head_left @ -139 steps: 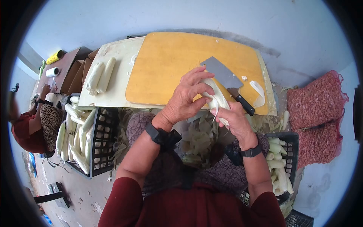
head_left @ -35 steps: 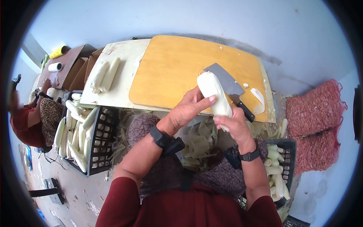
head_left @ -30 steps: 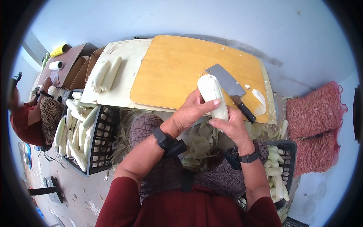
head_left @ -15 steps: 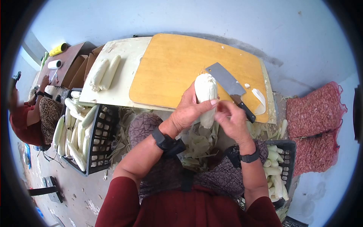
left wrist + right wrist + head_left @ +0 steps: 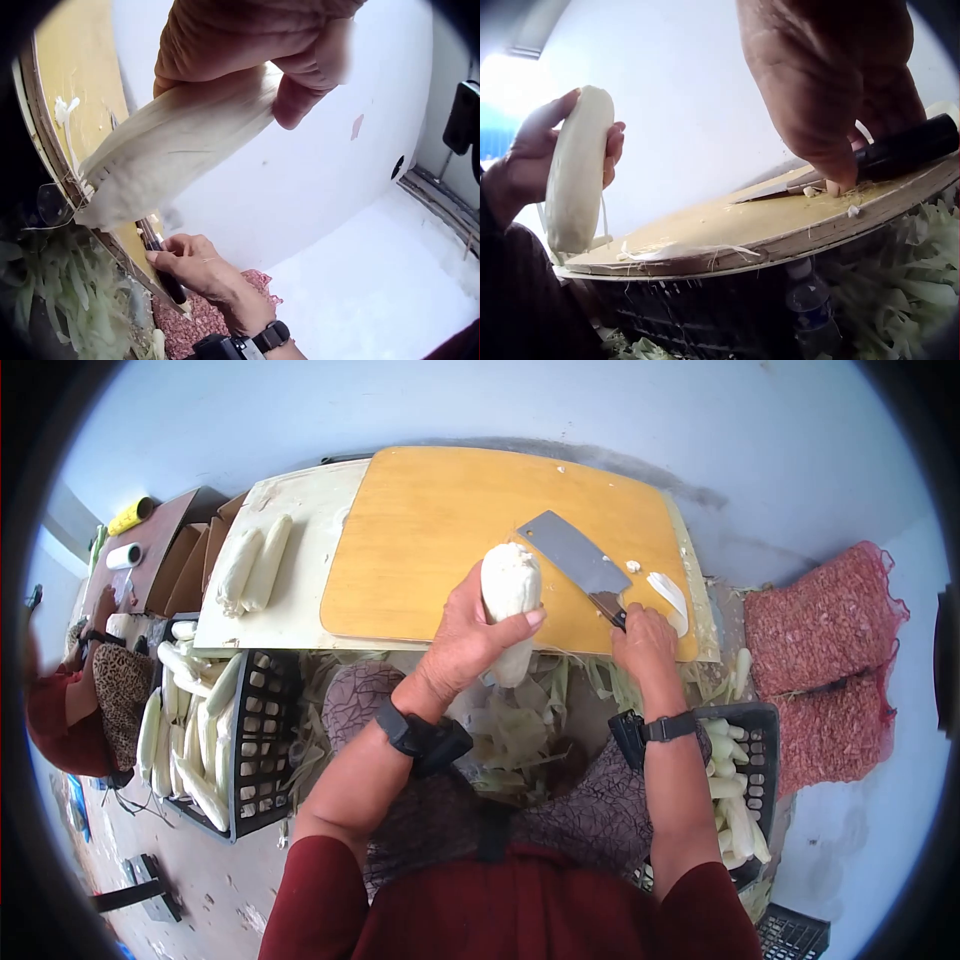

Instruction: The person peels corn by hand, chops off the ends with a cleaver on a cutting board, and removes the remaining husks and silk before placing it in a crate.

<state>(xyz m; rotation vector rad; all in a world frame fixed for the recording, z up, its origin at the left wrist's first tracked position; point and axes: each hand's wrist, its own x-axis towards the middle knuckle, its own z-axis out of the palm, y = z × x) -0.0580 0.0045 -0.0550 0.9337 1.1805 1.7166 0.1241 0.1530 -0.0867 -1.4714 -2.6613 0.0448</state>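
Note:
My left hand [image 5: 462, 638] grips a pale ear of corn [image 5: 511, 585] wrapped in thin husk, upright above the near edge of the yellow cutting board [image 5: 430, 540]. The thumb crosses its front; the other fingers go behind it. On the right of the board lies a cleaver [image 5: 575, 555], its blade angled to the far left. My right hand [image 5: 648, 645] covers most of its black handle. In the left wrist view, thumb and fingers of that hand pinch the handle [image 5: 169, 283]; the right wrist view shows the blade low over the board. Beside the hand lies a loose husk piece [image 5: 668, 603].
Two ears of corn [image 5: 254, 565] lie on the pale board at left. Black crates of corn stand left [image 5: 265, 730] and right [image 5: 765, 760]. Husk scraps [image 5: 500, 745] heap below the table. Red mesh sacks [image 5: 820, 625] stand at right. Another person [image 5: 75, 710] is at far left.
Both hands worked at the ear's husk earlier. The right hand has left the corn and moved right to the cleaver's handle. The left hand keeps the ear, now held more upright.

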